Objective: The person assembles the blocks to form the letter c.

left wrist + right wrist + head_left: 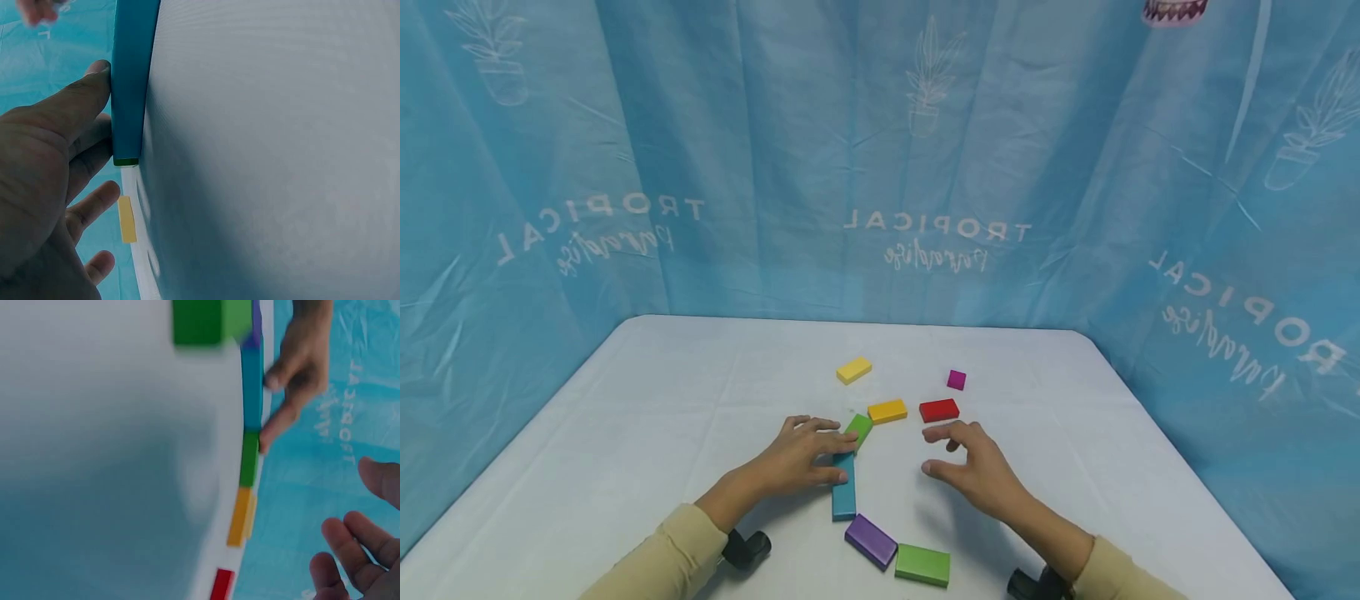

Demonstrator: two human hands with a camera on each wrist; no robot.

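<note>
My left hand (803, 457) lies over a blue block (844, 492), its thumb on the block's top face and its fingertips reaching toward the small green block (859, 430) just beyond. In the left wrist view the thumb and fingers touch the blue block (132, 81) with relaxed fingers, not wrapped round it. To the right, my right hand (981, 471) hovers above the table, thumb and fingers spread apart and holding nothing. A red block (939, 410) lies just beyond its fingertips. An orange-yellow block (887, 411) sits close to the small green one.
Nearer me, a purple block (871, 542) and a larger green block (922, 565) continue the curved row. A pale yellow block (853, 370) and a small magenta block (957, 380) lie farther back. The white table (685, 375) ends at a blue printed curtain (790, 150).
</note>
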